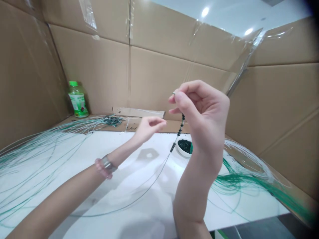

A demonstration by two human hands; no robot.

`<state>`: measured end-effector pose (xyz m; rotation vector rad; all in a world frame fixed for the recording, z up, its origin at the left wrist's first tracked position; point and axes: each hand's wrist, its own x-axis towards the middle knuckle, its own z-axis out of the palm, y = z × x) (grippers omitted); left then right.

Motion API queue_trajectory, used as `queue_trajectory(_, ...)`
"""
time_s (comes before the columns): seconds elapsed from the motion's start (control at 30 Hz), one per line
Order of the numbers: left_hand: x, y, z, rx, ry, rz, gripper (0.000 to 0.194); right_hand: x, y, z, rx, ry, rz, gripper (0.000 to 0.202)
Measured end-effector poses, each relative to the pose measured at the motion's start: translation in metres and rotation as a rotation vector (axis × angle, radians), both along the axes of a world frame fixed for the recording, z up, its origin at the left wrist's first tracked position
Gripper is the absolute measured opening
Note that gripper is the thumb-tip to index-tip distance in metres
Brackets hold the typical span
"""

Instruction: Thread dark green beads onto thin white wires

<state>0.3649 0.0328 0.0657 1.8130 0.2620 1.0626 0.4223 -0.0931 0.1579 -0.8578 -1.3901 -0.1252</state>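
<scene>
My right hand [200, 103] is raised at right of centre, thumb and forefinger pinched on the tip of a thin wire [152, 185]. Small black beads [179, 130] hang on the wire below these fingers, and a tighter group of them sits lower down. From there the wire curves down and left over the white table surface. My left hand [150, 127], with a pink bracelet and a metal band on the wrist, is held out left of the beads. Its thumb and forefinger are closed together; whether a bead is between them cannot be seen.
A white bowl of dark beads [183, 153] stands behind my right wrist. Green wires [234, 179] lie at right, and more wires with beaded ends [113, 120] spread along the left. A green-capped bottle [78, 101] stands in the back left corner. Cardboard walls [159, 66] surround the table.
</scene>
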Motion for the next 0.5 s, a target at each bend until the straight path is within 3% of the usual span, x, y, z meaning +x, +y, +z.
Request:
queue_trajectory(0.1,-0.043,-0.012,0.035,-0.095,-0.207,0.030,0.021,-0.011,0.001,-0.002,-0.011,-0.041,-0.026,0.008)
queue_trajectory(0.2,-0.073,-0.036,0.054,-0.242,-0.442,-0.096,0.014,-0.027,0.003,-0.006,-0.013,-0.055,-0.037,0.006)
queue_trajectory(0.33,-0.088,-0.057,0.060,-0.302,-0.543,-0.239,0.007,-0.049,0.007,-0.011,0.032,-0.042,0.068,0.011)
queue_trajectory(0.5,-0.092,-0.057,0.061,-0.342,-0.576,-0.292,0.006,-0.060,0.009,-0.016,0.086,-0.054,0.062,0.013)
